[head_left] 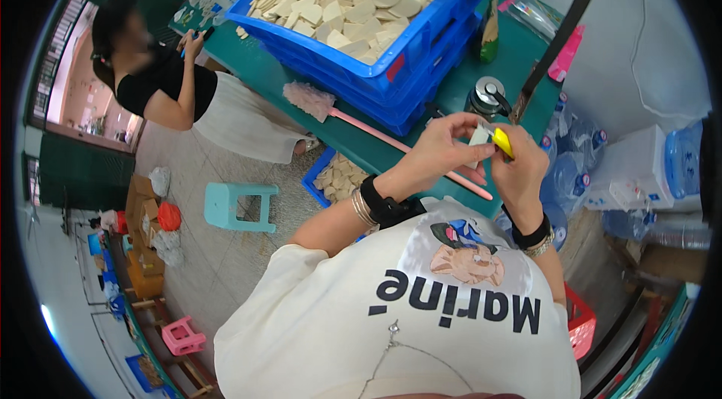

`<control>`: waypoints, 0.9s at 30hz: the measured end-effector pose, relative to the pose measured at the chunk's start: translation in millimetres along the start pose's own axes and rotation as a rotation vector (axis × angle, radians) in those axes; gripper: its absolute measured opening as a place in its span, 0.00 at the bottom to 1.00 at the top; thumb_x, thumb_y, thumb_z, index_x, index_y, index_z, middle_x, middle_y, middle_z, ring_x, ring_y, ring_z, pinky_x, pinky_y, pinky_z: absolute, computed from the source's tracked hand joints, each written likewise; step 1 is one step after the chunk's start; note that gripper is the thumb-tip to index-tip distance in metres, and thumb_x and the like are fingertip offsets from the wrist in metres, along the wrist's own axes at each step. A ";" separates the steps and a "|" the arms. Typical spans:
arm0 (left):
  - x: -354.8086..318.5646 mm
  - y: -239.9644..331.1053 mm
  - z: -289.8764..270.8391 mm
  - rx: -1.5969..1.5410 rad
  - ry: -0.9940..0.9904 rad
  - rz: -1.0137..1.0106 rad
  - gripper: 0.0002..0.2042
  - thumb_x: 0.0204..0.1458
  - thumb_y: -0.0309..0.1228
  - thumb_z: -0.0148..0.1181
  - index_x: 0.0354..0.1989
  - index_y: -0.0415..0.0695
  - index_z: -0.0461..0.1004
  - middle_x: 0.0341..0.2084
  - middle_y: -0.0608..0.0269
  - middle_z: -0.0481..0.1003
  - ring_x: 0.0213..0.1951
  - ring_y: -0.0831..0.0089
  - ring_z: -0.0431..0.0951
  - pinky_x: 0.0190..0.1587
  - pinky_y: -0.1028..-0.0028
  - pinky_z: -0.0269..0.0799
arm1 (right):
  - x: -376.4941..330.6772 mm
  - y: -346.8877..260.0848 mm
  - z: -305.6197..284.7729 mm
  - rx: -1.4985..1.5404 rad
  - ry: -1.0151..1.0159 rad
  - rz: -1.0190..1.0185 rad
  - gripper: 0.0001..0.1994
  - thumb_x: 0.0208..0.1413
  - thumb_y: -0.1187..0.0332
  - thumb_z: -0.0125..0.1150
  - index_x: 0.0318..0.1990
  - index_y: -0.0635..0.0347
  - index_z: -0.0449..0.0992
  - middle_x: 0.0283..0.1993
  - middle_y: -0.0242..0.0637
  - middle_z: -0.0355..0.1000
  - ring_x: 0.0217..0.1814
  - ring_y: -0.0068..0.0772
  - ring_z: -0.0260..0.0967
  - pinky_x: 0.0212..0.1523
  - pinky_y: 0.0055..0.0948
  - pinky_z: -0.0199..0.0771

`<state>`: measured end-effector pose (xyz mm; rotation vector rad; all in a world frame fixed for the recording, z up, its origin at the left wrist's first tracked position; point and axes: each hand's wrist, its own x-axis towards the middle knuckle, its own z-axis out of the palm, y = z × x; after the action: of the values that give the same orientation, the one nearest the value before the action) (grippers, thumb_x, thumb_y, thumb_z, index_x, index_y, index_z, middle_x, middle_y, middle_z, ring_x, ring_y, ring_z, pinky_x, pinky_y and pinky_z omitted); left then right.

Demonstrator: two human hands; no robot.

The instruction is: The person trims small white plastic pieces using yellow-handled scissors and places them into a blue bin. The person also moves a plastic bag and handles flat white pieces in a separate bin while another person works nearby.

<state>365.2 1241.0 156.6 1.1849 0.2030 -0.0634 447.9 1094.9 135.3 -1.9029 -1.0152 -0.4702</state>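
In front of my chest, my left hand (438, 152) pinches a small flat off-white piece (478, 136) between thumb and fingers. My right hand (524, 166) is closed round a yellow-handled utility knife (502, 143), whose tip end lies against or right beside the piece; exact contact is too small to tell. Under my hands runs the pink handle of a fluffy duster (308, 100) lying on the green table (511, 45). Just beyond my hands stands a dark jar with a steel lid (490, 89). Stacked blue crates (421, 60) rise at the far side, the top one full of flat cream pieces (350, 8).
A dark strap or bar (560, 38) crosses near my right hand. At left a person in a black top (162, 83) stands by the table. A turquoise stool (241, 190) and a blue crate of pieces (340, 177) sit on the floor. Water bottles (568, 173) stand at right.
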 end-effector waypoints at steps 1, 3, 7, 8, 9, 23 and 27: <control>-0.3 -0.4 0.0 -0.038 -0.001 -0.015 0.22 0.52 0.28 0.63 0.53 0.34 0.64 0.40 0.56 0.75 0.30 0.72 0.80 0.33 0.74 0.81 | -0.6 -0.2 0.7 -0.033 -0.001 -0.023 0.13 0.39 0.80 0.62 0.36 0.57 0.76 0.28 0.36 0.73 0.28 0.39 0.72 0.25 0.30 0.69; -1.1 -0.9 0.3 -0.094 0.001 -0.029 0.23 0.52 0.28 0.64 0.54 0.35 0.64 0.39 0.57 0.75 0.30 0.73 0.80 0.34 0.73 0.80 | -3.6 -0.1 2.2 -0.078 -0.017 -0.034 0.14 0.38 0.80 0.62 0.36 0.57 0.75 0.29 0.35 0.73 0.28 0.38 0.73 0.26 0.29 0.70; -3.8 -0.8 -3.1 -0.096 -0.024 -0.056 0.24 0.52 0.29 0.64 0.55 0.32 0.64 0.38 0.59 0.74 0.30 0.74 0.79 0.34 0.74 0.80 | -3.0 13.3 5.2 -0.116 0.120 -0.036 0.14 0.41 0.80 0.61 0.39 0.59 0.75 0.30 0.42 0.73 0.25 0.40 0.72 0.25 0.30 0.69; -4.4 -1.2 -4.0 -0.090 -0.030 -0.059 0.25 0.52 0.29 0.64 0.55 0.32 0.63 0.37 0.60 0.74 0.29 0.74 0.79 0.34 0.74 0.80 | -2.2 17.8 3.0 -0.070 0.087 0.130 0.08 0.48 0.77 0.61 0.38 0.61 0.75 0.27 0.38 0.73 0.20 0.30 0.68 0.22 0.27 0.64; -5.0 -1.7 -5.3 -0.104 -0.030 -0.060 0.25 0.52 0.29 0.64 0.55 0.32 0.63 0.37 0.60 0.74 0.29 0.74 0.79 0.34 0.74 0.81 | 0.1 22.7 -0.3 0.023 0.057 0.248 0.06 0.50 0.75 0.61 0.37 0.61 0.75 0.26 0.34 0.71 0.20 0.26 0.65 0.22 0.25 0.62; -4.2 0.5 -12.2 -0.204 -0.231 -0.082 0.37 0.54 0.33 0.62 0.66 0.33 0.46 0.35 0.57 0.72 0.31 0.62 0.83 0.31 0.75 0.81 | 10.3 4.5 -17.1 0.677 -0.333 0.747 0.10 0.55 0.66 0.65 0.32 0.65 0.75 0.24 0.26 0.70 0.25 0.14 0.63 0.26 0.16 0.60; -0.1 -0.3 -15.7 -0.130 -0.272 -0.105 0.36 0.56 0.34 0.59 0.67 0.36 0.45 0.42 0.53 0.72 0.34 0.63 0.82 0.33 0.75 0.81 | 4.4 4.4 -11.8 0.657 -0.272 0.736 0.11 0.56 0.64 0.65 0.31 0.64 0.75 0.23 0.25 0.70 0.23 0.13 0.62 0.24 0.16 0.56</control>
<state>363.2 1255.4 150.7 1.0234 0.0293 -0.2976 455.0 1085.8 142.1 -1.5891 -0.4671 0.5041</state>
